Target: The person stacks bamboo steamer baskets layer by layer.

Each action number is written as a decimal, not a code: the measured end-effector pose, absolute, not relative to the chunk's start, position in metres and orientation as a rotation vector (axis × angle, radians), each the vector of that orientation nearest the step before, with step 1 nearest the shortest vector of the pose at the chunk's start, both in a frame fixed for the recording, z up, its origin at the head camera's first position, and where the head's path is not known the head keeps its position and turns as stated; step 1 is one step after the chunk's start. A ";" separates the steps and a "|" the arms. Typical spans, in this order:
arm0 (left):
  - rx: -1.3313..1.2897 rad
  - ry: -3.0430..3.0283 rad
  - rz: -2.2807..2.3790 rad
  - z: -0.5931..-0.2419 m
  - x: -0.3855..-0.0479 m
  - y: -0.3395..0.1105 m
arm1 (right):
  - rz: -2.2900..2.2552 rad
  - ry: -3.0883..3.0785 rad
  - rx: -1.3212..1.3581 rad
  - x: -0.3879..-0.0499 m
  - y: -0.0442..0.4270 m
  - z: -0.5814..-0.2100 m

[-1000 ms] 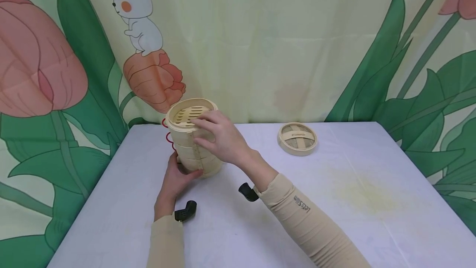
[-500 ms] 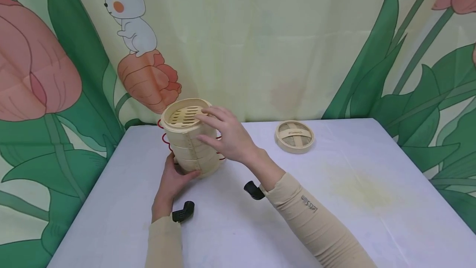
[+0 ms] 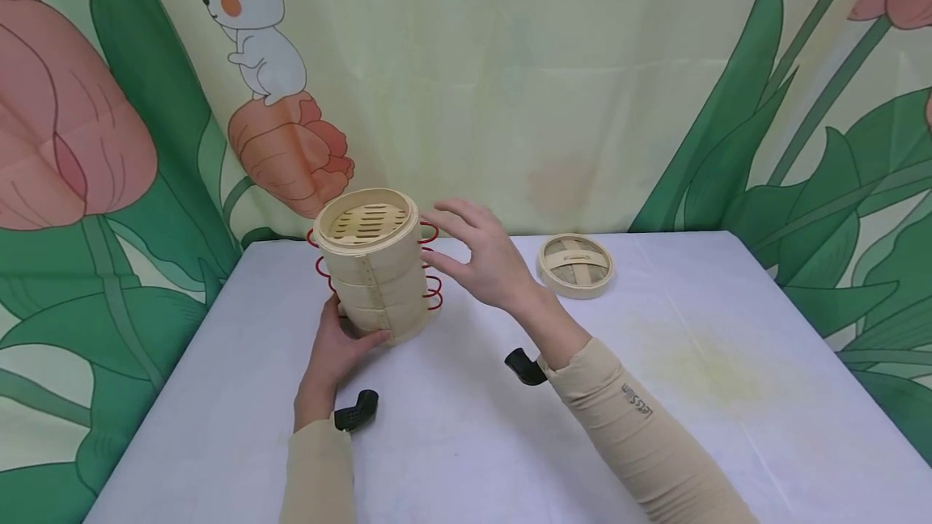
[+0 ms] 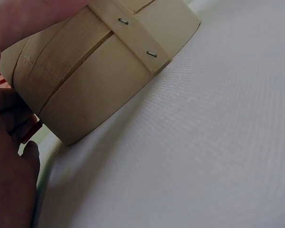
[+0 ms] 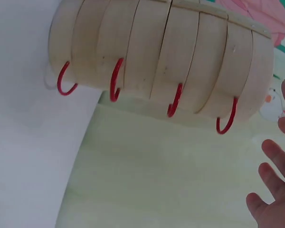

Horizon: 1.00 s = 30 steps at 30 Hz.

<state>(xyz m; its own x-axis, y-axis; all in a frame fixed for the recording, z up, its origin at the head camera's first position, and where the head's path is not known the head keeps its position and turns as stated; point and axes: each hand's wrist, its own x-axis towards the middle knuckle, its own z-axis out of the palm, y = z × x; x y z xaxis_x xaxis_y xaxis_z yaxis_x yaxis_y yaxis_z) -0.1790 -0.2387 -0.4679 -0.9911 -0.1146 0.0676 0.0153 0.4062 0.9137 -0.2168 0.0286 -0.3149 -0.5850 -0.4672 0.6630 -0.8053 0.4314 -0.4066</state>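
A tall stack of bamboo steamer baskets (image 3: pixel 379 285) stands at the left of the table, its slatted top tier uncovered. Red loop handles (image 5: pixel 115 78) stick out along its sides. My left hand (image 3: pixel 336 352) grips the bottom of the stack from the left; its thumb (image 4: pixel 38 16) lies across the front and its fingers reach round the left side, partly hidden. Just right of the upper tiers, my right hand (image 3: pixel 486 253) hangs with spread fingers and holds nothing. In the right wrist view, its fingers (image 5: pixel 278 154) are apart from the baskets.
A round bamboo steamer lid (image 3: pixel 577 267) with a strap handle lies on the white-covered table (image 3: pixel 655 419), right of the stack. Behind the table's far edge hangs a printed curtain (image 3: pixel 466 103). A black wrist device (image 3: pixel 357 411) sits by each sleeve.
My right hand has come off the top rim of the stack and moved to the right, uncovering the right-side red handles. The left hand keeps its grip at the bottom.
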 end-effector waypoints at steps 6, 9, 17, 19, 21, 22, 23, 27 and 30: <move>0.110 -2.535 -1.662 -0.469 -0.179 -0.238 | 1.043 -2.297 1.002 -0.217 0.047 -0.320; 0.120 -2.541 -1.661 -0.469 -0.180 -0.238 | 1.082 -2.312 0.958 -0.218 0.057 -0.324; 0.134 -2.557 -1.657 -0.469 -0.180 -0.239 | 1.128 -2.324 0.855 -0.224 0.083 -0.335; 0.128 -2.552 -1.658 -0.469 -0.179 -0.239 | 1.131 -2.328 0.836 -0.226 0.089 -0.338; 0.121 -2.550 -1.656 -0.469 -0.179 -0.239 | 1.131 -2.339 0.813 -0.228 0.094 -0.342; 0.120 -2.548 -1.656 -0.469 -0.179 -0.239 | 1.131 -2.346 0.802 -0.228 0.096 -0.343; 0.121 -2.548 -1.655 -0.468 -0.179 -0.239 | 1.125 -2.354 0.790 -0.229 0.098 -0.345; 0.134 -2.552 -1.664 -0.468 -0.179 -0.238 | 1.111 -2.374 0.754 -0.230 0.107 -0.351; 0.132 -2.547 -1.670 -0.468 -0.180 -0.238 | 1.098 -2.398 0.729 -0.232 0.113 -0.356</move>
<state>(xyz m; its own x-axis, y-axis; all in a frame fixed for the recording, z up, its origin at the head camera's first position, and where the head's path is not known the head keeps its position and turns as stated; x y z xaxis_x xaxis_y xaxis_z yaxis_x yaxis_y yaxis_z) -0.1797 -0.2385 -0.4679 -0.9920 -0.1229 0.0303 -0.0212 0.3971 0.9175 -0.2323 0.1133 -0.3561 -0.7826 -0.2900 0.5508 -0.6065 0.5548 -0.5696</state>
